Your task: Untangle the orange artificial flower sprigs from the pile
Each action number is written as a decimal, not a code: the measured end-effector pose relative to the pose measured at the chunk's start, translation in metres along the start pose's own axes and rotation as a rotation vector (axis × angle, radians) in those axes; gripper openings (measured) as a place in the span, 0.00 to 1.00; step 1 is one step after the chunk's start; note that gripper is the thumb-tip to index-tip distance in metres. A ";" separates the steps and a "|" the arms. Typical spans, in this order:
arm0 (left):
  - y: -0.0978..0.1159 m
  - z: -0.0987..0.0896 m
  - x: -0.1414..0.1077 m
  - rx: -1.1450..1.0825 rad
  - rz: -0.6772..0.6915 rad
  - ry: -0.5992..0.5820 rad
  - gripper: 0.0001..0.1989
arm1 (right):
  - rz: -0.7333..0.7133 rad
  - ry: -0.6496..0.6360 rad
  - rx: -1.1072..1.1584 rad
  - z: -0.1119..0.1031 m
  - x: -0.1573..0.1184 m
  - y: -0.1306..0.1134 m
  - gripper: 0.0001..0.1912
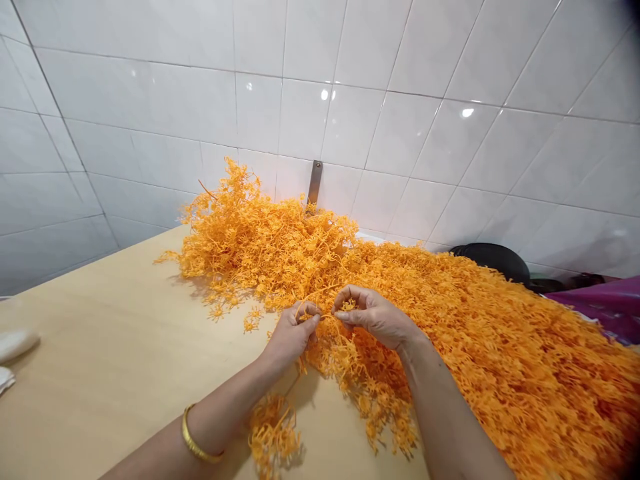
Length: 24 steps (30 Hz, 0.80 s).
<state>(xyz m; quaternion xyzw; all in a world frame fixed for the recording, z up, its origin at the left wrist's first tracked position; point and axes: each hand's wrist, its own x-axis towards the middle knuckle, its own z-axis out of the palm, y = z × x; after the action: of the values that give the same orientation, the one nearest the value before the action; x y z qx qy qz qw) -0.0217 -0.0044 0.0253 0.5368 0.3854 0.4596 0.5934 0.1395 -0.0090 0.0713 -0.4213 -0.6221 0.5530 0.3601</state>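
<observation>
A big heap of orange, frilly sprigs [480, 320] spreads from the middle to the right side, with a taller mound at its left end. At the heap's near edge, my left hand [296, 331] pinches a thin orange stem, a gold bangle on its wrist. Close beside it on the right, my right hand [373, 316] has thumb and fingertips closed on the same strand, a small frilly tip showing between its fingers. Below my left hand, a separate orange sprig [273, 433] hangs or lies over the table; which, I cannot tell.
The pale wooden table [115, 347] reaches to a white tiled wall [175, 93]. A metal bracket [315, 183] stands against the wall behind the heap. Black round objects [493, 260] and purple material [607, 303] are at the back right. A white item [16, 345] lies at the left edge.
</observation>
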 end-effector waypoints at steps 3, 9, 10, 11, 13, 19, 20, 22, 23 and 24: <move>0.002 0.001 -0.001 -0.072 -0.040 -0.036 0.09 | -0.032 0.092 -0.072 0.003 0.003 0.001 0.13; 0.003 0.002 0.000 -0.180 -0.052 -0.065 0.09 | -0.047 0.172 -0.076 0.008 0.005 0.001 0.17; 0.003 0.002 0.000 -0.183 -0.042 -0.064 0.10 | -0.046 0.158 -0.048 0.007 0.006 0.001 0.17; 0.003 0.001 0.000 -0.178 -0.032 -0.063 0.11 | -0.041 0.148 -0.018 0.006 0.006 0.002 0.17; 0.003 0.001 0.000 -0.136 -0.025 -0.059 0.14 | -0.040 0.173 0.023 0.003 0.008 0.005 0.16; 0.003 0.003 0.000 -0.035 0.029 -0.030 0.15 | -0.163 0.454 -0.127 0.011 0.016 0.009 0.12; 0.004 0.004 0.000 -0.036 0.046 -0.031 0.15 | -0.172 0.505 -0.176 0.013 0.017 0.009 0.12; 0.005 0.006 -0.001 -0.043 0.066 -0.030 0.15 | -0.189 0.609 -0.305 0.012 0.017 0.007 0.11; 0.006 0.006 -0.002 -0.046 0.069 -0.021 0.15 | -0.205 0.694 -0.381 0.008 0.015 0.006 0.12; 0.006 0.006 -0.002 -0.052 0.067 -0.007 0.15 | -0.227 0.808 -0.449 0.002 0.012 0.005 0.12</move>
<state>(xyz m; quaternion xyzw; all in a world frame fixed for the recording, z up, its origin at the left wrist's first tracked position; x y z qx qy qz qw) -0.0170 -0.0082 0.0321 0.5357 0.3530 0.4871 0.5927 0.1341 0.0017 0.0662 -0.5993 -0.5787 0.1538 0.5313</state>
